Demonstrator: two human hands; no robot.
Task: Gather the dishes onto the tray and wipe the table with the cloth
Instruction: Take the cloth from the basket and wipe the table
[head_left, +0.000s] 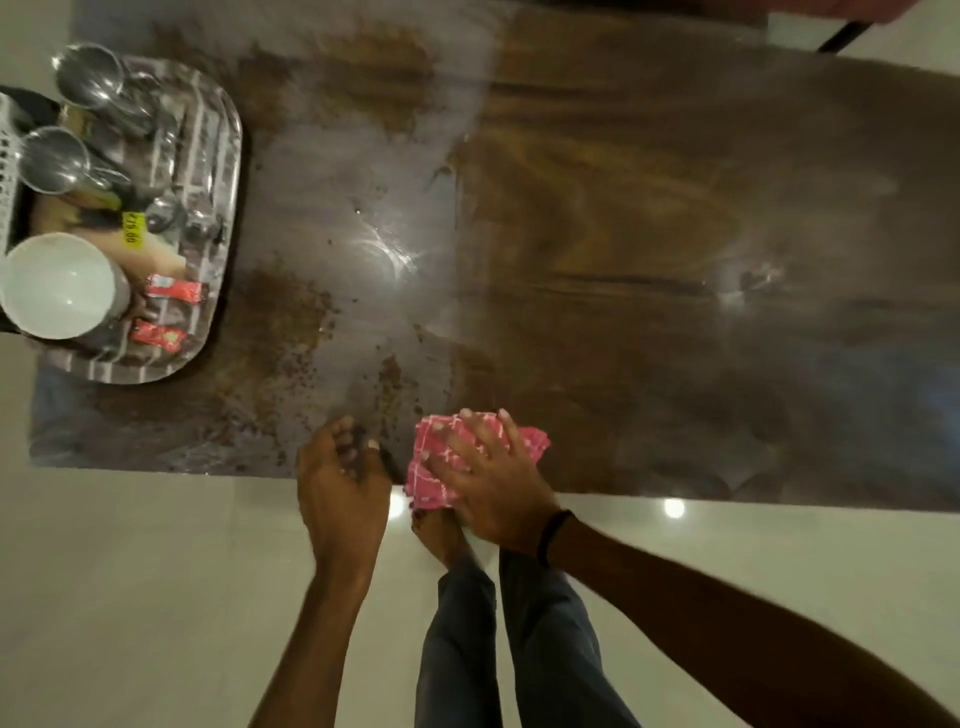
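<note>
My right hand presses flat on a pink checked cloth at the near edge of the glossy brown table. My left hand is cupped at that same edge just left of the cloth, with dark crumbs in its palm. Brown crumbs lie scattered over the left half of the table. A striped metal tray at the far left holds a white bowl, two steel cups, a steel spoon or ladle and two red sachets.
A white perforated basket sits left of the tray, partly out of view. Pale tiled floor lies below the table edge, with my legs and a bare foot there. A dark chair leg shows top right.
</note>
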